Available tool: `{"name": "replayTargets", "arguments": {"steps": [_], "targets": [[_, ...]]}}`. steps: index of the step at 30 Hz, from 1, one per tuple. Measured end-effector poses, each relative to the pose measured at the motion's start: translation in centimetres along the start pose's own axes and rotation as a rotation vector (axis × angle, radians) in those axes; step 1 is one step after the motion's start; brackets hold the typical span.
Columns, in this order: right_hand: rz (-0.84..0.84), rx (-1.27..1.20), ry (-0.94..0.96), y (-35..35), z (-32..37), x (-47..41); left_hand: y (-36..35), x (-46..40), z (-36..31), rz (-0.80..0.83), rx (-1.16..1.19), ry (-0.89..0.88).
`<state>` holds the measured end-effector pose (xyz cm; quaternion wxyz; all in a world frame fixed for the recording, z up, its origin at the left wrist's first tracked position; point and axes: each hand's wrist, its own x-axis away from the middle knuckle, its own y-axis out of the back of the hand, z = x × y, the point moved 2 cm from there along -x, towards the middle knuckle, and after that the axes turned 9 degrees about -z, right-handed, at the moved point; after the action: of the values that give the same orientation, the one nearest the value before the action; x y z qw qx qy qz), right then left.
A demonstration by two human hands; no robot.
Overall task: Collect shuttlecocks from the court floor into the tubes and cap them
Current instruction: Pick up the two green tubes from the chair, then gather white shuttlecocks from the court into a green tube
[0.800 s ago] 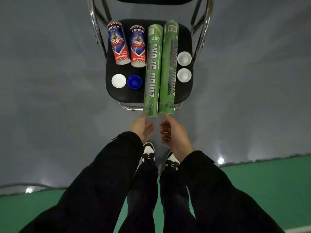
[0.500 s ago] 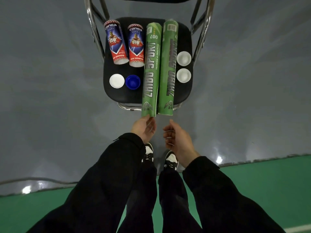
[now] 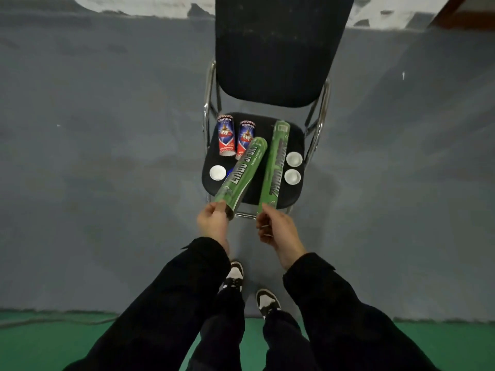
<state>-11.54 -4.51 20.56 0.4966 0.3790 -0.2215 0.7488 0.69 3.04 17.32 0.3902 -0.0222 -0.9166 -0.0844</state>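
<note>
Chair (image 3: 270, 49): black padded seat and back on a chrome frame, stood on grey floor (image 3: 107, 156) beside a green court surface (image 3: 40, 341).

Left green tube (image 3: 242, 172): long, printed with white lettering, lifted at its near end and angled across the seat, its far end over the short tubes. The near open end is gripped by the left hand (image 3: 214, 223), fingers closed around the rim.

Right green tube (image 3: 274, 164): long, laid straight on the seat, near end past the front edge. The right hand (image 3: 277, 231) is curled at that end; whether it is actually gripped cannot be told.

Two short blue-and-red tubes (image 3: 225, 139): laid side by side at the seat's rear left.

Three white caps: one at front left (image 3: 217, 173), two (image 3: 294, 159) beside the right green tube.

Blue cap (image 3: 229, 172): mostly hidden behind the lifted tube.
</note>
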Motion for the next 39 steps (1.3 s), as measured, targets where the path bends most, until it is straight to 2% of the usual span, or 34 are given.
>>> {"name": "replayTargets", "arguments": {"steps": [3,6,9,12,15,18,20,24,28,33,39], "targets": [[0.027,0.095,0.091,0.4,0.9,1.9,1.8,3.8,-1.3,0.015,-0.005,-0.127],[0.060,0.144,0.170,0.8,0.9,3.6,4.1,6.9,-2.3,-0.089,-0.022,-0.239],[0.088,0.128,0.088,0.8,0.1,5.1,6.7,9.9,-2.8,-0.108,-0.065,-0.365],[0.256,0.014,-0.068,-0.7,-1.4,7.3,9.9,13.1,-1.9,-0.082,-0.127,-0.441],[0.344,-0.024,-0.050,-3.4,-3.4,10.1,14.5,16.0,0.2,-0.087,-0.121,-0.484],[0.364,0.102,-0.064,-6.7,-6.3,13.8,20.6,18.2,2.2,-0.136,-0.090,-0.522],[0.417,0.208,-0.103,-9.0,-9.2,16.7,26.0,19.1,3.7,-0.197,-0.007,-0.474],[0.533,0.395,-0.211,-13.7,-16.9,23.7,38.9,19.9,7.8,-0.447,0.232,-0.332],[0.726,0.627,-0.280,-17.7,-27.0,32.3,52.7,21.7,13.1,-0.679,0.442,-0.188],[0.940,1.020,-0.295,-20.6,-40.0,43.4,66.4,26.3,21.7,-0.738,0.713,0.006],[1.261,1.471,-0.316,-20.6,-53.8,55.1,74.7,34.4,31.5,-0.806,1.069,0.187]]}}
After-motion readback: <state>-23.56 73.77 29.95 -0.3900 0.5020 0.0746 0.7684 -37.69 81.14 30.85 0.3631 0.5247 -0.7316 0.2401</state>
